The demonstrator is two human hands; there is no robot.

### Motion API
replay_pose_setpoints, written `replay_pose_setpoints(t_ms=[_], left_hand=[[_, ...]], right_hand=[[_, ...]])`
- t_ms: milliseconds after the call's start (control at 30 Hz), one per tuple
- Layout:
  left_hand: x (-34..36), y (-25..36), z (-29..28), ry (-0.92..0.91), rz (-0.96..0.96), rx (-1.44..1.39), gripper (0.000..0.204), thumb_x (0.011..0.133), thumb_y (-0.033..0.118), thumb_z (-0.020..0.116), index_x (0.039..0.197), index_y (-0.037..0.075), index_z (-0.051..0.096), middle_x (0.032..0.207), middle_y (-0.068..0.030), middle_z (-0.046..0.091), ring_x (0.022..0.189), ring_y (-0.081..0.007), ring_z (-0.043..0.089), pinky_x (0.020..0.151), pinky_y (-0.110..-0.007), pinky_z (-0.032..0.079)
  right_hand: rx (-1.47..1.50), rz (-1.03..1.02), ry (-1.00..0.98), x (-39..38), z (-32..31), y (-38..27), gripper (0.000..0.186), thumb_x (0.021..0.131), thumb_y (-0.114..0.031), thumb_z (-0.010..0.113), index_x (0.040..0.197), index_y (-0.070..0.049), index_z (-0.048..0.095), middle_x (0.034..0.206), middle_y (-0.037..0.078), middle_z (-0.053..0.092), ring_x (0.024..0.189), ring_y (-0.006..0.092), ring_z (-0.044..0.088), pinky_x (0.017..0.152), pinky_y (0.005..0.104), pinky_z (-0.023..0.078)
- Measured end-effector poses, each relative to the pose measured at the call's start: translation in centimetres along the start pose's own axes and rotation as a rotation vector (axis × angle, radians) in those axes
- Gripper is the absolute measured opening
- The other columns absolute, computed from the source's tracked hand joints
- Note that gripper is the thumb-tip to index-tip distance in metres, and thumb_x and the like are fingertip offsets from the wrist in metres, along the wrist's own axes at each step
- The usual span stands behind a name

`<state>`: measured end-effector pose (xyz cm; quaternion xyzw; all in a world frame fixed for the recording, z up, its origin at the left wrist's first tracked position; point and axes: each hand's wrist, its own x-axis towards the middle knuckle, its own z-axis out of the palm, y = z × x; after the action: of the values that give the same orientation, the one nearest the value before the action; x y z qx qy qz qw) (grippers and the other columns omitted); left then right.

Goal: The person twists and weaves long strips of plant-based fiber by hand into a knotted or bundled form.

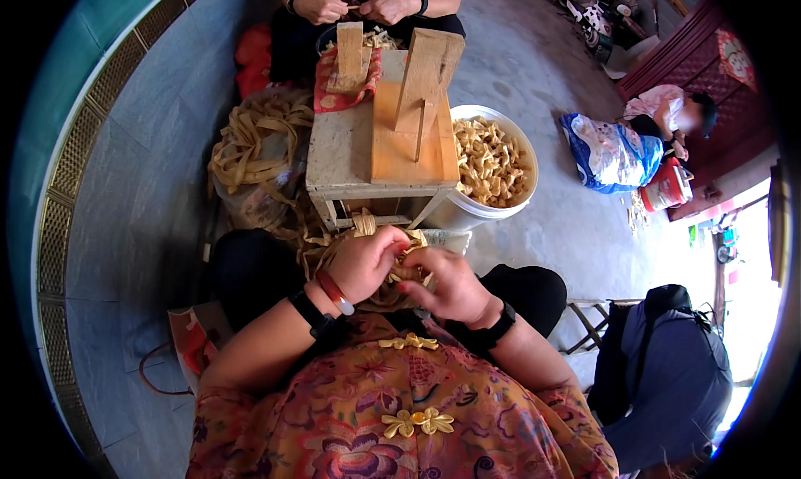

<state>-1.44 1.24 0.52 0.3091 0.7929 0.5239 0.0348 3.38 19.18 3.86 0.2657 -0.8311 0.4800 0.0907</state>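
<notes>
My left hand [371, 266] has its fingers curled and pinched on tan strips [390, 297] over my lap. My right hand [438, 279] is beside it, fingers bent round the same material; the fingertips partly hide it. More loose strips [300, 245] spill below the low stool [338, 166]. On the stool stand a wooden board with an upright plank [428, 62] and a thin peg, and a smaller wooden block [349, 49] on a red cloth. A white bucket [488, 158] full of knotted tan pieces is at the stool's right.
Across the stool a person's hands [380, 7] work on something small. A pile of strips [254, 141] lies left. At right, another person [672, 108] is beside a blue-and-white sack [605, 153] and red bucket [666, 187]. A dark bag [667, 370] stands near my right elbow.
</notes>
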Motion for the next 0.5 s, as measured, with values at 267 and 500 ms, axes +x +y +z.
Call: replay_pose_setpoints(t_ms=[267,500], left_hand=[[1.5,-1.9,-1.7,-0.219,-0.373,-0.626,0.012,0.096,0.014,0.051,0.098,0.005,0.059,0.077,0.0029,0.056,0.065,-0.0035,0.049,0.059,-0.019,0.041],[5.8,-2.2,-5.1,-0.271,-0.533,-0.477,0.021,0.094,0.024,0.057,0.082,0.007,0.058,0.061,0.0052,0.047,0.052,-0.0027,0.039,0.046,-0.018,0.031]], right_hand=[[0.038,0.19,0.063,-0.6,-0.6,1.5,0.016,0.074,0.002,0.066,0.081,-0.005,0.053,0.07,0.011,0.058,0.065,0.0294,0.06,0.058,0.0336,0.048],[-0.155,0.122,0.142,3.6,-3.2,4.3,0.014,0.077,0.002,0.064,0.087,-0.004,0.056,0.078,0.01,0.059,0.067,0.0252,0.059,0.059,0.0312,0.047]])
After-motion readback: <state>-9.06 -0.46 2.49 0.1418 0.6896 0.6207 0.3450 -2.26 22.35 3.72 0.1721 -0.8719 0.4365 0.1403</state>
